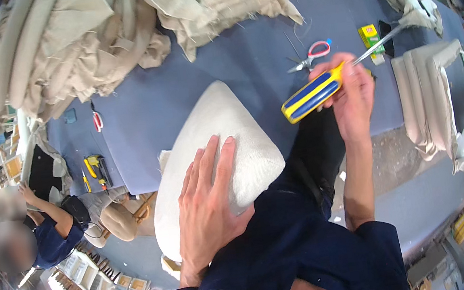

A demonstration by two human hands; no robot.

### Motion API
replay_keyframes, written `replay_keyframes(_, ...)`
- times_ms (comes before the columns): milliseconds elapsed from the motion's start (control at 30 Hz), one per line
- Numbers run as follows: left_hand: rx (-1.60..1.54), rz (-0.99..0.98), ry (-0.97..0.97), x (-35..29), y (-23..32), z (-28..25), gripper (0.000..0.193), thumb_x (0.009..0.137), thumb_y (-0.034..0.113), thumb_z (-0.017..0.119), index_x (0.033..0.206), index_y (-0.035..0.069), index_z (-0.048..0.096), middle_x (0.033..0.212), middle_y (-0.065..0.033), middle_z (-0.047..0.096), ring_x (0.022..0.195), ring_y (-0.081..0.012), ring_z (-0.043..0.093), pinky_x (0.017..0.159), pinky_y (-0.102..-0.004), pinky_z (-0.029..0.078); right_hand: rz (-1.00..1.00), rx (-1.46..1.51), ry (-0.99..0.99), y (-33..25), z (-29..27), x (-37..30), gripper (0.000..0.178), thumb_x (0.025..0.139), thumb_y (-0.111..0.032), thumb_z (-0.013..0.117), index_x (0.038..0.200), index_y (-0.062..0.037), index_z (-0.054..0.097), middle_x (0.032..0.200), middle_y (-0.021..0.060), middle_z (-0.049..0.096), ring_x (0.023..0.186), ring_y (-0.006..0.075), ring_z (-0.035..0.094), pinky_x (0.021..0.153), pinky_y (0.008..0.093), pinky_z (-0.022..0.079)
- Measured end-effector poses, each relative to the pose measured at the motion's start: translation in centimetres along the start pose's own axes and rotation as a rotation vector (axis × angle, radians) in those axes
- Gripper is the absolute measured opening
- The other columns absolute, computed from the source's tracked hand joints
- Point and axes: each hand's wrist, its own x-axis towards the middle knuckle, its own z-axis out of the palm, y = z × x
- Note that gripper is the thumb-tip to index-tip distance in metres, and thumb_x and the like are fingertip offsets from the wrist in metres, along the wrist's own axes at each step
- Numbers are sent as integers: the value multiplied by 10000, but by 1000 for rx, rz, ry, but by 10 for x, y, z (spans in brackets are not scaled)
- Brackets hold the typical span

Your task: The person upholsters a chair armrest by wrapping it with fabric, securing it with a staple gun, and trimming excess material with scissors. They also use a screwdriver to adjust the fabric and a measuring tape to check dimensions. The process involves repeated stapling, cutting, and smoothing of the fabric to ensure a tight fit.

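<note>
A plump off-white fabric-covered cushion [213, 109] leans against my body, one corner pointing away over the blue-grey table [142, 121]. Flat on its cover lies my left hand [206, 197], fingers stretched out and gripping nothing. To the right, my right hand [355, 92] is raised, closed around a screwdriver [312, 97] with a yellow and blue handle. Its long metal shank points up and to the right, away from the cushion. Just beyond that hand, scissors [302, 65] with red-and-white handles lie on the table.
Beige fabric pieces [69, 49] are heaped at the far left. A yellow-green box [370, 38] lies far right, near stacked padded panels [422, 92]. Red-handled snips [97, 121] and a yellow-black tool [96, 167] lie left. Another person [58, 239] works at the left edge.
</note>
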Motion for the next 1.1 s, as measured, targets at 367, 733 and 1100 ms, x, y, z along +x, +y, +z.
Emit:
replay_keyframes(367,-140,-8,-143,17,2,10,1115,486,50,894,1499,106,430,1582,-222,374,1433,-513,366,1162,-568,367,-95,266,384,-28,-39,-6,362,1098,-383,435,1193,-62,573,1007,116,668,874,157,645,755,294,535)
replay_keyframes(733,-180,-73,-174,19,0,10,1026,504,60,920,1443,169,521,1566,-214,418,1429,-513,391,1161,-604,361,95,34,210,-9,-34,-52,358,1102,-407,414,1208,-85,531,938,108,655,825,110,650,661,239,550)
replay_keyframes(1100,-144,-26,-166,11,-8,14,1101,458,46,934,1453,169,480,1599,-178,391,1475,-428,369,1166,-528,397,354,86,235,-24,-22,-26,425,1072,-501,429,1201,-96,452,795,173,698,536,110,610,527,208,529)
